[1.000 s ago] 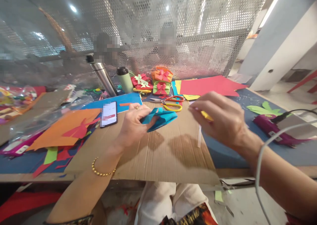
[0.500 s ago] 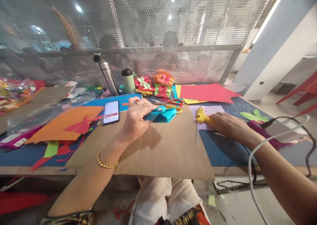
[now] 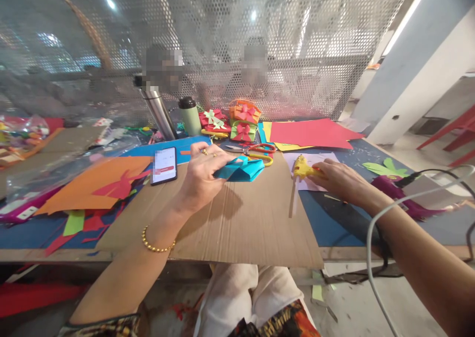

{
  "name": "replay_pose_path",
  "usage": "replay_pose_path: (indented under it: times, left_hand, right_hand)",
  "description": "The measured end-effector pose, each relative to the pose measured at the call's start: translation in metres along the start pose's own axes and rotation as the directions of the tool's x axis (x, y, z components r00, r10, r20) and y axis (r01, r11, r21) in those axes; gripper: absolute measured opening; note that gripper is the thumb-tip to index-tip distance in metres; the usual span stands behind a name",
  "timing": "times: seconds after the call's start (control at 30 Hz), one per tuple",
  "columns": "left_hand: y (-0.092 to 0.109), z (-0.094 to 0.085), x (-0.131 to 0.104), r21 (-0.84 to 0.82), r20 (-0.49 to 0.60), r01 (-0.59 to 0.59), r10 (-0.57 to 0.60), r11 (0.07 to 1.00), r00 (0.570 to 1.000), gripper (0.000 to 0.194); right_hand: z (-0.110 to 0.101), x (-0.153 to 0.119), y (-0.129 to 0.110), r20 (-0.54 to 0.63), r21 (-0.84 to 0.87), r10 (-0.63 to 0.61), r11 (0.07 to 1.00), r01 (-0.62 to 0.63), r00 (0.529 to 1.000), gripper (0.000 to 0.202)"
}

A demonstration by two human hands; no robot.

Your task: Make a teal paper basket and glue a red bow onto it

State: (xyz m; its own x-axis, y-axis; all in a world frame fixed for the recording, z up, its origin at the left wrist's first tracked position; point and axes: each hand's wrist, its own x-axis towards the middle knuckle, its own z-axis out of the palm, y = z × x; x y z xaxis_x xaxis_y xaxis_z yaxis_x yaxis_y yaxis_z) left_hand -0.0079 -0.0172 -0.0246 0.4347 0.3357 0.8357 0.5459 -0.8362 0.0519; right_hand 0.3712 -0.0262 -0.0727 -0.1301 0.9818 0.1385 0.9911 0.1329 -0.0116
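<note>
My left hand (image 3: 203, 177) pinches a folded blue paper piece (image 3: 243, 169) above the brown cardboard sheet (image 3: 237, 228). To the right, my right hand (image 3: 339, 181) is closed on a yellow glue gun (image 3: 303, 168), with a glue stick (image 3: 294, 198) jutting from it toward me. Beneath the gun lies a pale lilac paper (image 3: 319, 182). Behind the blue piece rest scissors with yellow handles (image 3: 262, 160) and scissors with red handles (image 3: 265, 149).
At the back stand a steel bottle (image 3: 159, 112), a green bottle (image 3: 190, 117) and small paper boxes with bows (image 3: 243, 130). A phone (image 3: 164, 165) and orange paper (image 3: 92, 181) lie left. A white cable (image 3: 371, 248) crosses my right forearm.
My right hand has raised the glue gun slightly, and its glue stick slants more to the left. My left hand keeps hold of the blue paper piece. The view has shifted a little.
</note>
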Motion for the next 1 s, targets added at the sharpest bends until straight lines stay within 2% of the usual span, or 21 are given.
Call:
replay_pose_path:
  times: [0.1, 0.17, 0.3, 0.37, 0.43, 0.53, 0.6, 0.63, 0.73, 0.77, 0.83, 1.0]
  left_hand:
    - [0.001, 0.002, 0.0, -0.002, -0.02, 0.01, -0.01, 1.0, 1.0, 0.02]
    - [0.002, 0.003, 0.0, 0.0, -0.011, 0.055, -0.055, 0.998, 0.998, 0.022]
    - [0.003, 0.005, -0.001, 0.005, 0.032, 0.144, -0.144, 0.99, 0.989, 0.031]
    - [0.002, 0.006, -0.002, 0.004, 0.044, 0.162, -0.162, 0.987, 0.986, 0.034]
    - [0.001, 0.007, -0.003, 0.005, 0.044, 0.173, -0.173, 0.985, 0.984, 0.032]
    - [0.0, 0.006, -0.003, 0.004, 0.061, 0.193, -0.193, 0.981, 0.979, 0.029]
    - [0.001, 0.004, -0.002, 0.009, 0.09, 0.223, -0.223, 0.975, 0.971, 0.026]
    - [0.002, 0.003, -0.001, 0.011, 0.106, 0.238, -0.238, 0.971, 0.965, 0.025]
    - [0.004, 0.0, 0.001, 0.005, 0.14, 0.253, -0.251, 0.968, 0.958, 0.02]
    - [0.005, 0.0, 0.001, -0.001, 0.149, 0.246, -0.244, 0.969, 0.958, 0.02]
    - [0.006, 0.0, 0.001, -0.014, 0.168, 0.237, -0.231, 0.971, 0.958, 0.021]
    - [0.01, -0.001, 0.001, -0.027, 0.202, 0.232, -0.222, 0.972, 0.954, 0.022]
  right_hand:
    - [-0.014, -0.008, -0.009, -0.157, 0.129, -0.025, 0.991, 0.046, 0.987, 0.031]
    - [-0.027, -0.016, -0.02, -0.28, 0.238, -0.062, 0.962, 0.132, 0.958, 0.031]
    - [-0.058, -0.032, -0.049, -0.418, 0.428, -0.139, 0.841, 0.33, 0.897, 0.029]
    - [-0.072, -0.036, -0.062, -0.539, 0.402, -0.169, 0.809, 0.428, 0.825, 0.024]
    - [-0.08, -0.037, -0.072, -0.606, 0.326, -0.243, 0.793, 0.515, 0.757, 0.024]
    - [-0.081, -0.035, -0.081, -0.649, 0.231, -0.376, 0.731, 0.643, 0.661, 0.03]
    - [-0.077, -0.035, -0.082, -0.653, 0.201, -0.435, 0.69, 0.695, 0.62, 0.03]
    - [-0.074, -0.036, -0.082, -0.646, 0.199, -0.451, 0.679, 0.706, 0.616, 0.028]
    - [-0.07, -0.04, -0.081, -0.605, 0.212, -0.464, 0.69, 0.693, 0.647, 0.019]
    - [-0.069, -0.041, -0.08, -0.593, 0.212, -0.47, 0.693, 0.689, 0.654, 0.019]
    - [-0.068, -0.041, -0.08, -0.598, 0.204, -0.483, 0.68, 0.705, 0.639, 0.022]
    - [-0.064, -0.039, -0.078, -0.566, 0.272, -0.5, 0.638, 0.72, 0.656, 0.028]
